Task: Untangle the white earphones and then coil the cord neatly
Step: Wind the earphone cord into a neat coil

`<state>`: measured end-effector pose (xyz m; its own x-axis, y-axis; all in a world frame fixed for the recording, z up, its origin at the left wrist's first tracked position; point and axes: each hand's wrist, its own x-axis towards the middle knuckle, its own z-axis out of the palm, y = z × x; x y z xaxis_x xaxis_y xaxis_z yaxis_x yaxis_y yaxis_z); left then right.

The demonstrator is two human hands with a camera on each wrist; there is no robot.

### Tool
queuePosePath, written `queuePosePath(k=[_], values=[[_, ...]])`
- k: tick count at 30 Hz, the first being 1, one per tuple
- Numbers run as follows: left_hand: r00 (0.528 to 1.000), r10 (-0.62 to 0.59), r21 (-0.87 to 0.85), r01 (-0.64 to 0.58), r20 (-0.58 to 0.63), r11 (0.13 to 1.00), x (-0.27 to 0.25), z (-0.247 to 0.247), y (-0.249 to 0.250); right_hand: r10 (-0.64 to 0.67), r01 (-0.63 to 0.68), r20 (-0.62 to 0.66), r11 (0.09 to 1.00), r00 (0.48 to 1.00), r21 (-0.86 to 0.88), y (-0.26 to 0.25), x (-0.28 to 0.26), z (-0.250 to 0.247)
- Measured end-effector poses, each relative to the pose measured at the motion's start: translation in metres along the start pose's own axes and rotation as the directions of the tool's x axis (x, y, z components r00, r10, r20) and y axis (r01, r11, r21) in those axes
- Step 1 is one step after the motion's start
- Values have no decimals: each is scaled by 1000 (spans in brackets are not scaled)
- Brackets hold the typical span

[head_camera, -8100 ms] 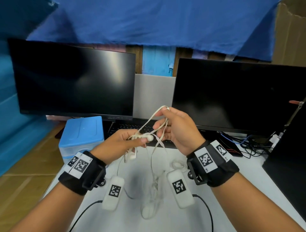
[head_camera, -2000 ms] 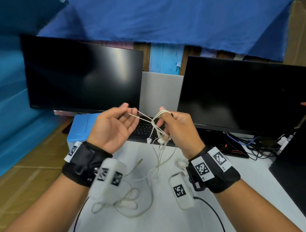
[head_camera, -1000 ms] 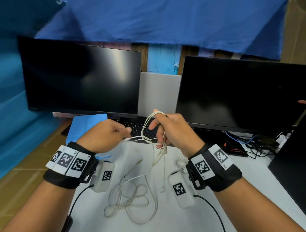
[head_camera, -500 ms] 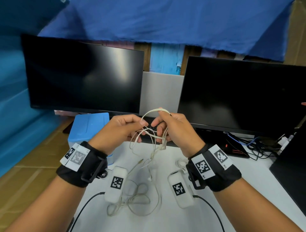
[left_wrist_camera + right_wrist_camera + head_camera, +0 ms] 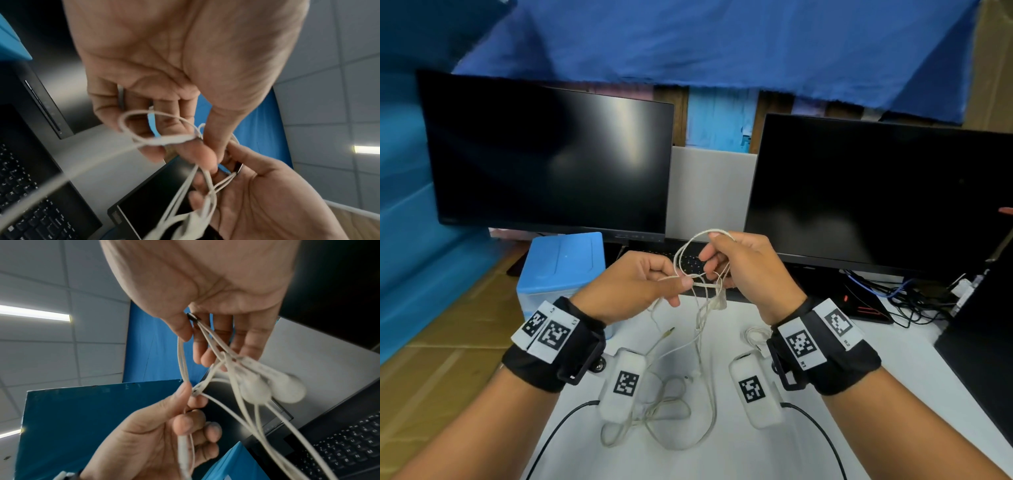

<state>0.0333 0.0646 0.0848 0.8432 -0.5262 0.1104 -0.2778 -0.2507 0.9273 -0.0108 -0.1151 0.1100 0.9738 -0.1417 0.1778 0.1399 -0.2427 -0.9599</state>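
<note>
The white earphones (image 5: 702, 274) are held in the air between the two hands, above the counter (image 5: 722, 455). The left hand (image 5: 633, 284) is closed in a pinch: a strand of the cord (image 5: 681, 431) is gripped between its thumb and forefinger, and a small loop is seen lying across its fingertips (image 5: 156, 152) in the left wrist view. The right hand (image 5: 746, 270) is curled around several strands; a loop of cord rises over its forefinger and comes down again toward the left hand. The two earbuds (image 5: 271, 389) hang just below the right hand's fingers, close together, as is seen in the right wrist view. The two hands are very near each other, almost touching at the fingertips. From the hands the rest of the cord falls down and lies in loose loops on the counter, between the two wrists. The metal plug (image 5: 667, 331) is seen below the left hand; whether it touches the counter cannot be told.
</note>
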Motion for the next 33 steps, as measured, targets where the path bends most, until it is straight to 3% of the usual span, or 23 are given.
queuePosePath(k=[4, 7, 10, 13, 17, 20, 22, 25, 28, 29, 30, 31, 32, 33], values=[[976, -90, -187, 53, -197, 981, 6, -6, -1, -13, 13, -7, 1000, 1000, 17, 2, 0, -4], [954, -91, -173, 42, -285, 984, 4, -9, 2, 0, -14, 98, 989, 995, 146, -2, -3, -6], [977, -12, -151, -20, -212, 988, -3, -4, 11, 4, -61, 251, 974, 968, 216, -8, -9, -7], [992, 28, -143, -45, -120, 989, -6, 2, 15, -16, -9, 299, 997, 954, 81, -11, -14, -3], [995, 28, -169, -44, -96, 985, -4, 7, 11, -165, 198, 183, 964, 969, -180, -3, -14, 5], [996, 63, -189, -73, -60, 979, -4, 12, 9, -258, 274, 90, 911, 962, -308, 3, -9, 7], [995, 93, -211, -98, -34, 972, -4, 13, 8, -364, 355, 71, 815, 929, -457, 4, -9, 8], [992, 122, -337, -112, 10, 935, -4, 12, 8, -597, 496, 96, 553, 796, -670, 5, -13, 11], [983, 173, -397, -136, 60, 908, -5, 11, 7, -720, 580, 172, 368, 672, -727, 8, -11, 12], [979, 189, -404, -143, 76, 904, -5, 10, 7, -738, 600, 180, 354, 651, -717, 8, -11, 13], [975, 201, -402, -148, 92, 903, -5, 9, 6, -729, 608, 150, 418, 668, -675, 6, -11, 14], [972, 208, -392, -150, 110, 907, -4, 8, 5, -679, 592, 81, 567, 730, -572, 2, -11, 15], [969, 210, -371, -148, 130, 917, -3, 6, 2, -566, 522, -3, 763, 825, -381, -5, -10, 14], [968, 201, -348, -138, 152, 927, -1, 4, -1, -418, 409, -54, 903, 907, -132, -14, -10, 13]])
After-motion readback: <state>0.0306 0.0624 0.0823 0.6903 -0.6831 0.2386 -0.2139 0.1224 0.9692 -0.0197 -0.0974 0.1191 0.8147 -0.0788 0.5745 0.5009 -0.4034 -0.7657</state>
